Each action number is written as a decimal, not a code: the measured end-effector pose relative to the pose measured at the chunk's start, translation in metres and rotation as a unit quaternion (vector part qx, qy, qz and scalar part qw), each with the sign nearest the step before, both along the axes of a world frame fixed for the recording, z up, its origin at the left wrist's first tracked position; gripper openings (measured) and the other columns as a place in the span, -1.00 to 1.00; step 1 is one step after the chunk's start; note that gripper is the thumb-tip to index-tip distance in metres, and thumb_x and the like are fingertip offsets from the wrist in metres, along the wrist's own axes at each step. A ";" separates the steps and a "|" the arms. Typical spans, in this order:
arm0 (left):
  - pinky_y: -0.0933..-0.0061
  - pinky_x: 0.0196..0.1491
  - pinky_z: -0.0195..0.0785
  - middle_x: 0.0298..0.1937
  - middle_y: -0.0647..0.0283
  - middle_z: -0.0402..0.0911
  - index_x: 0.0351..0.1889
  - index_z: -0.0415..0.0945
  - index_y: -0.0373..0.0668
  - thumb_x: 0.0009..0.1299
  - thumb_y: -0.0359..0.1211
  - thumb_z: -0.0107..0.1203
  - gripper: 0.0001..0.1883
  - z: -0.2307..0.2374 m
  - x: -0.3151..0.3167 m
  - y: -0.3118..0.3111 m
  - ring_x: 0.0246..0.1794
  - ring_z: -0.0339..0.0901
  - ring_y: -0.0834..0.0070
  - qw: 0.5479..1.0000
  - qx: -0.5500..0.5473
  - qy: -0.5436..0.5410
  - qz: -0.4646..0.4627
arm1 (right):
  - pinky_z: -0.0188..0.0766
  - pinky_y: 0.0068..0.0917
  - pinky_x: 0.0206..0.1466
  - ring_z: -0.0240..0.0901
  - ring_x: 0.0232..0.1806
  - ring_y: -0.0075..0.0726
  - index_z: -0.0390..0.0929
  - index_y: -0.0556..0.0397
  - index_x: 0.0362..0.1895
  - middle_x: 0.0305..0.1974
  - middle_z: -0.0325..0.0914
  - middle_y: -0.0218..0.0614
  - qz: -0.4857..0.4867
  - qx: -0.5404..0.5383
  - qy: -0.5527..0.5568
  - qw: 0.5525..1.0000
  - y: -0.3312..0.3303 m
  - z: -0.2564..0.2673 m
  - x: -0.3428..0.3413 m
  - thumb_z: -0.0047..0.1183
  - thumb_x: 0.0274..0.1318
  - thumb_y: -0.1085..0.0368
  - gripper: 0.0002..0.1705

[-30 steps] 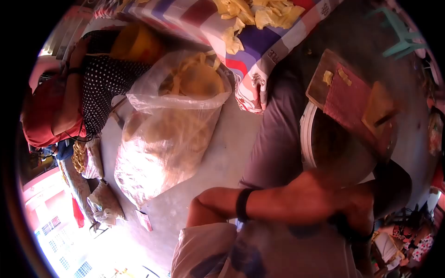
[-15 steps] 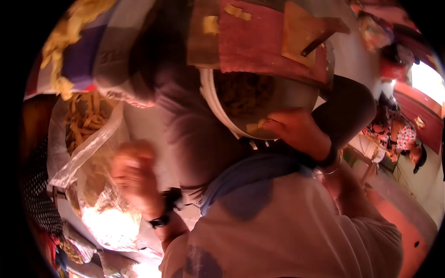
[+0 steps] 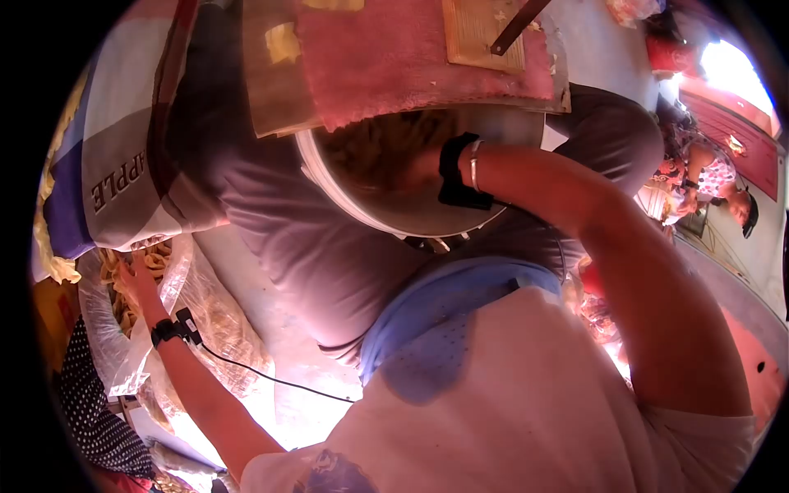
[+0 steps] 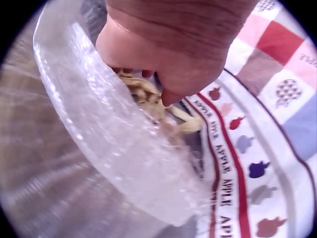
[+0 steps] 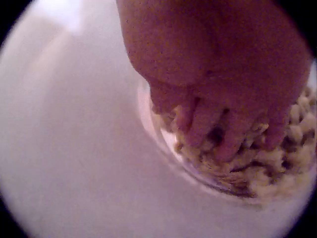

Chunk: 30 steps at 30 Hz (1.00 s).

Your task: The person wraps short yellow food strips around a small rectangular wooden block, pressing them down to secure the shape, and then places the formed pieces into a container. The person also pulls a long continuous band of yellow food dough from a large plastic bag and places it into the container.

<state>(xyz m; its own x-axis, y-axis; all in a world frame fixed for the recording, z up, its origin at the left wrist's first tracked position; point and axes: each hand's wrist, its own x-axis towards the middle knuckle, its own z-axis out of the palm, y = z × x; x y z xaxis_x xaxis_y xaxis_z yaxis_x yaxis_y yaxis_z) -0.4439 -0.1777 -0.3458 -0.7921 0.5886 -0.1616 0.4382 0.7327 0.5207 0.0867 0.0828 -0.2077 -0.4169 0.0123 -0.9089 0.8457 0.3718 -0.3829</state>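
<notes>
On the left in the head view, my left hand (image 3: 141, 287) reaches into the mouth of a clear plastic bag (image 3: 226, 329) of pale yellowish strips (image 3: 158, 261). The left wrist view has its thumb and fingers pointing down over the strips (image 4: 143, 94), with a gap between them and the bag's edge (image 4: 89, 114) beside them. Down inside a white bucket (image 3: 362, 209) between the legs is my right hand (image 3: 423, 168). Its spread fingers (image 5: 230, 141) press into the pale pieces (image 5: 272, 178) at the bottom; part of the fingertips is hidden among them.
A board with a pink cover (image 3: 370, 62) lies across the bucket's far side, carrying a small wooden block (image 3: 472, 41) with a dark blade (image 3: 518, 29). An apple-print cloth (image 3: 119, 123) hangs at the left. A cable (image 3: 275, 382) runs from the left wrist. Another person (image 3: 715, 177) sits far right.
The head view has swung towards the bucket. My left hand has gone out left into the bag, and my right hand has moved from the bucket's near rim down inside it.
</notes>
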 end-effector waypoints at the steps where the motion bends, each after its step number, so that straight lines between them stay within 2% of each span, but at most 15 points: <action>1: 0.33 0.12 0.24 0.12 0.01 0.45 0.20 0.31 -0.28 0.27 -0.06 0.08 -0.37 -0.003 -0.005 -0.008 0.07 0.42 0.18 0.997 -0.054 0.047 0.013 | 0.28 -0.24 0.10 0.41 0.01 0.01 0.52 0.08 -0.05 -0.06 0.49 0.02 0.011 0.091 0.126 0.988 0.006 -0.010 0.005 -0.11 0.12 0.14 -0.61; 3: 0.26 0.17 0.19 0.19 -0.01 0.38 0.23 0.27 -0.24 0.22 0.03 0.09 -0.28 -0.004 -0.009 -0.022 0.14 0.34 0.12 0.984 -0.147 0.061 0.085 | 0.24 -0.24 0.15 0.38 0.05 0.01 0.52 0.08 -0.04 -0.02 0.47 0.01 0.018 0.183 0.249 0.951 0.005 -0.015 0.014 -0.13 0.14 0.13 -0.60; 5: 0.19 0.22 0.13 0.25 -0.03 0.30 0.27 0.22 -0.21 0.17 0.12 0.10 -0.19 0.001 -0.012 -0.017 0.22 0.26 0.06 0.959 -0.229 0.078 0.147 | 0.31 -0.21 0.06 0.41 -0.01 0.03 0.53 0.08 -0.10 -0.07 0.50 -0.03 -0.137 0.301 0.303 0.894 0.002 0.011 0.016 -0.15 0.15 0.11 -0.62; 8: -0.09 0.31 -0.18 0.42 0.01 -0.01 0.36 0.07 -0.10 0.04 0.29 0.08 0.01 -0.030 -0.034 -0.023 0.35 -0.07 -0.07 0.943 -0.298 0.091 0.114 | 0.33 -0.22 0.04 0.45 -0.04 -0.04 0.54 0.06 -0.09 -0.11 0.54 -0.06 0.024 0.161 0.120 0.979 0.003 0.062 0.046 -0.10 0.19 0.15 -0.67; 11: -0.11 0.32 -0.21 0.43 0.02 -0.06 0.38 0.02 -0.10 0.00 0.33 0.09 0.07 -0.003 -0.016 -0.013 0.38 -0.11 -0.05 0.927 -0.341 0.149 0.037 | 0.37 -0.19 -0.07 0.45 -0.14 0.07 0.54 0.07 -0.15 -0.23 0.55 -0.04 -0.048 0.139 0.081 0.986 -0.023 0.136 0.028 -0.10 0.18 0.14 -0.68; 15: -0.07 0.32 -0.19 0.40 -0.09 -0.05 0.40 -0.03 0.03 -0.01 0.31 0.12 0.07 -0.024 -0.036 -0.017 0.38 -0.06 -0.01 0.942 -0.330 0.000 0.063 | 0.37 -0.16 -0.13 0.45 -0.21 0.10 0.54 0.07 -0.21 -0.31 0.54 -0.05 -0.033 0.190 0.111 0.975 -0.059 0.135 0.043 -0.11 0.18 0.13 -0.70; 17: 0.02 0.35 -0.18 0.37 -0.08 0.06 0.41 -0.06 0.02 -0.03 0.25 0.15 0.08 -0.054 -0.063 -0.022 0.34 0.04 -0.02 0.948 -0.312 -0.015 0.060 | 0.35 -0.14 -0.18 0.44 -0.27 0.12 0.53 0.08 -0.27 -0.37 0.52 -0.06 -0.131 0.253 0.113 0.952 -0.067 0.123 0.049 -0.10 0.18 0.13 -0.71; 19: 0.08 0.33 -0.09 0.25 -0.06 0.30 0.32 0.15 -0.10 0.04 0.16 0.11 -0.09 -0.073 -0.082 -0.023 0.29 0.14 -0.02 0.878 -0.446 -0.153 -0.078 | 0.35 -0.14 -0.18 0.44 -0.28 0.12 0.53 0.08 -0.30 -0.37 0.52 -0.06 -0.146 0.246 0.109 0.952 -0.066 0.121 0.047 -0.11 0.18 0.13 -0.71; 20: 0.13 0.24 0.10 0.07 0.01 0.50 0.09 0.45 -0.18 0.14 0.05 0.07 -0.36 -0.082 -0.079 -0.025 0.18 0.33 0.06 0.789 -0.541 0.081 -0.278 | 0.35 -0.13 -0.19 0.44 -0.28 0.11 0.53 0.07 -0.32 -0.38 0.52 -0.06 -0.156 0.236 0.107 0.953 -0.066 0.121 0.046 -0.11 0.18 0.12 -0.71; 23: 0.13 0.05 0.31 -0.05 0.05 0.58 -0.15 0.60 -0.16 0.23 0.00 0.01 -0.55 -0.106 -0.075 -0.034 0.07 0.45 0.14 0.730 -0.505 0.232 -0.398 | 0.35 -0.13 -0.21 0.44 -0.28 0.11 0.52 0.07 -0.35 -0.39 0.50 -0.05 -0.168 0.232 0.125 0.950 -0.061 0.129 0.041 -0.10 0.17 0.11 -0.70; 24: 0.20 -0.20 0.41 -0.26 0.22 0.66 -0.20 0.61 -0.10 0.35 0.02 -0.15 -0.55 -0.012 -0.001 -0.004 -0.27 0.59 0.27 0.809 -0.435 0.254 -0.304 | 0.35 -0.12 -0.21 0.44 -0.27 0.11 0.52 0.05 -0.38 -0.37 0.52 -0.08 -0.172 0.234 0.140 0.946 -0.057 0.125 0.038 -0.14 0.17 0.08 -0.67; 26: 0.20 -0.30 0.41 -0.42 0.24 0.64 -0.24 0.61 -0.04 0.34 0.07 -0.15 -0.55 -0.054 -0.006 -0.034 -0.40 0.58 0.35 0.787 -0.412 0.313 -0.337 | 0.35 -0.12 -0.21 0.44 -0.26 0.10 0.52 0.06 -0.39 -0.36 0.52 -0.09 -0.139 0.233 0.203 0.941 -0.055 0.110 0.042 -0.14 0.16 0.06 -0.65; 27: 0.15 -0.33 0.40 -0.37 0.21 0.63 -0.26 0.61 -0.04 0.29 0.11 -0.10 -0.53 -0.093 -0.011 -0.051 -0.37 0.57 0.30 0.794 -0.423 0.301 -0.316 | 0.35 -0.15 -0.23 0.43 -0.29 0.10 0.52 0.07 -0.39 -0.38 0.51 -0.07 -0.193 0.233 0.204 0.931 -0.056 0.115 0.040 -0.10 0.15 0.09 -0.69; 28: 0.11 -0.35 0.40 -0.31 0.19 0.62 -0.28 0.61 -0.05 0.24 0.14 -0.06 -0.51 -0.070 0.019 -0.034 -0.35 0.57 0.26 0.801 -0.434 0.288 -0.295 | 0.35 -0.17 -0.25 0.44 -0.31 0.11 0.53 0.08 -0.39 -0.40 0.50 -0.02 -0.199 0.209 0.189 0.938 -0.054 0.116 0.040 -0.07 0.14 0.12 -0.71; 30: 0.20 -0.20 0.47 -0.25 0.21 0.64 -0.23 0.57 -0.08 0.24 0.02 0.01 -0.60 0.032 0.105 0.011 -0.20 0.60 0.24 0.904 -0.384 0.180 -0.061 | 0.35 -0.21 -0.26 0.44 -0.32 0.11 0.54 0.10 -0.37 -0.41 0.50 0.00 -0.193 0.216 0.203 0.935 -0.056 0.129 0.042 -0.06 0.14 0.16 -0.73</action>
<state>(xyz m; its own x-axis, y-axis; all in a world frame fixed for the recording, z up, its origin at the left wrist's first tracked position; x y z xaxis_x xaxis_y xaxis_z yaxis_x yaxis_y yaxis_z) -0.3392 -0.1662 -0.3137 -0.8119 0.4981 -0.3045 0.5792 0.7525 -0.3133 0.1289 0.0268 -0.0783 -0.6154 0.5628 -0.5518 0.7662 0.2630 -0.5863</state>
